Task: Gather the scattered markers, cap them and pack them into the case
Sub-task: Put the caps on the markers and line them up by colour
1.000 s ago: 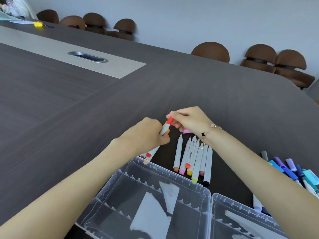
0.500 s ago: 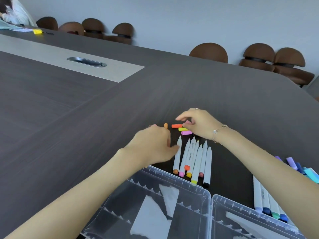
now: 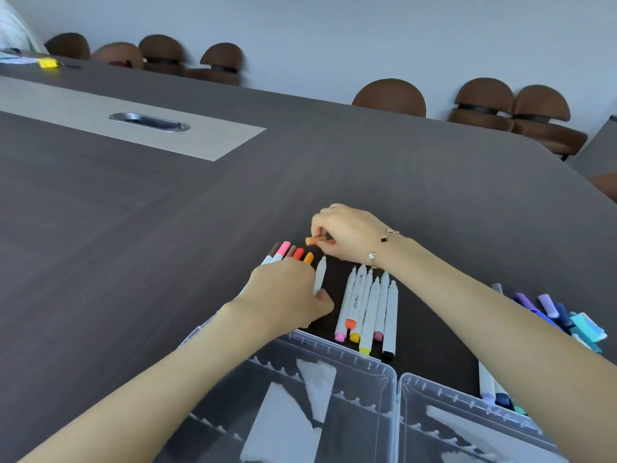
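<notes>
Orange cap (image 3: 314, 241) pinched by right fingers (image 3: 325, 232).

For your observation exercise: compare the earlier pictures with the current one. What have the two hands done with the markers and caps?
The right hand has picked a loose orange cap off the dark table. The left hand has laid down the capped marker and taken an uncapped white marker. The row of white markers stayed put.

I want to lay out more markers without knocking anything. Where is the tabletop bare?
Bare: the table left of the left hand, and the stretch beyond the right hand. Crowded: between the hands, the uncapped markers, and the blue-purple markers at right, above the clear case.
</notes>
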`<action>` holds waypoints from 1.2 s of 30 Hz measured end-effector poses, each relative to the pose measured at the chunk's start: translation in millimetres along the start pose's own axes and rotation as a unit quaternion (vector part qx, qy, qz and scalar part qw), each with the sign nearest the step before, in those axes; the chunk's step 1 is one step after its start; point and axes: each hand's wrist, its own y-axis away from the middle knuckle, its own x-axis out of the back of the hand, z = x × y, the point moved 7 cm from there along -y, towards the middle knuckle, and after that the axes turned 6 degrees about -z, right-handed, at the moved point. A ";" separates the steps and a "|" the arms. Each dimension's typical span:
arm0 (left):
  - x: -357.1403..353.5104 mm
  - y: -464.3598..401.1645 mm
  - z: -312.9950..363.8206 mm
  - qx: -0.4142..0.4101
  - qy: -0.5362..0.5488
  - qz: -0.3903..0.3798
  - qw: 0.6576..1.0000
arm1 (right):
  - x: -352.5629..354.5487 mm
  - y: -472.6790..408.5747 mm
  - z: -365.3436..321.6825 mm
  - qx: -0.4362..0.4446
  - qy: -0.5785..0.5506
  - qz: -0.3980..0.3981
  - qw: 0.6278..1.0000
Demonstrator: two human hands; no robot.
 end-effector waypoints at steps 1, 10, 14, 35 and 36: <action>0.2 0.2 -3.0 -0.002 0.016 -0.001 1.000 | 5.1 4.7 7.8 -0.034 -0.087 0.030 0.995; 7.0 0.8 -2.8 -0.046 0.075 0.019 0.996 | 0.0 44.0 34.1 -0.200 -0.462 -0.027 0.864; 7.7 2.2 -3.1 -0.051 0.084 0.017 0.995 | -3.8 45.6 23.6 -0.190 -0.488 -0.049 0.851; 24.7 1.2 -24.0 0.009 -0.041 0.050 0.998 | 24.2 40.3 35.8 -0.188 -0.326 -0.018 0.926; 24.0 2.4 -25.2 0.018 -0.062 0.048 0.997 | 23.2 45.2 42.7 -0.194 -0.324 -0.018 0.926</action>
